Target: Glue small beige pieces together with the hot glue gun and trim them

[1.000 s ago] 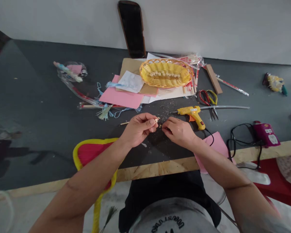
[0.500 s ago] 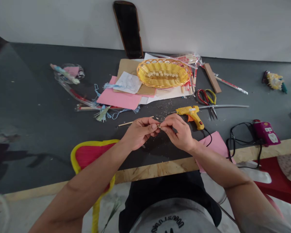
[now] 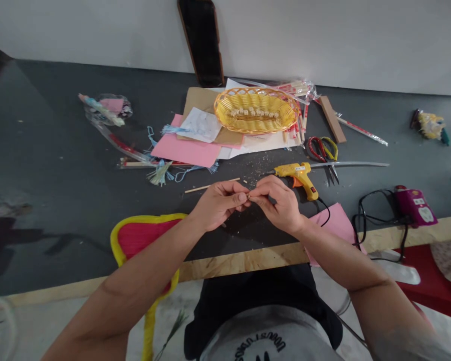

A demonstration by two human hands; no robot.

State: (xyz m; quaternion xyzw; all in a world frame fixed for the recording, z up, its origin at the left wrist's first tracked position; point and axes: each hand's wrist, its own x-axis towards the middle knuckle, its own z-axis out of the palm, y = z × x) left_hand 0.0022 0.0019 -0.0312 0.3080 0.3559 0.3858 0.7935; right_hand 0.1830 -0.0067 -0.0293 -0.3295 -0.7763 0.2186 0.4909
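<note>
Brought in from just beside the left hand (image 3: pixel 220 205), the right hand (image 3: pixel 280 205) now meets it over the desk (image 3: pixel 67 200), both sets of fingers pinched narrowly on one small pale piece (image 3: pixel 248 196) (mostly hidden by the fingertips). Beyond them lie a thin wooden stick (image 3: pixel 201 189) and, off to the right, the yellow glue gun (image 3: pixel 302 175), with the wicker basket (image 3: pixel 255 128) farther back on papers.

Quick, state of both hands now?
Left hand: closed, pinching a tiny piece.
Right hand: closed, fingertips on the same piece.
</note>
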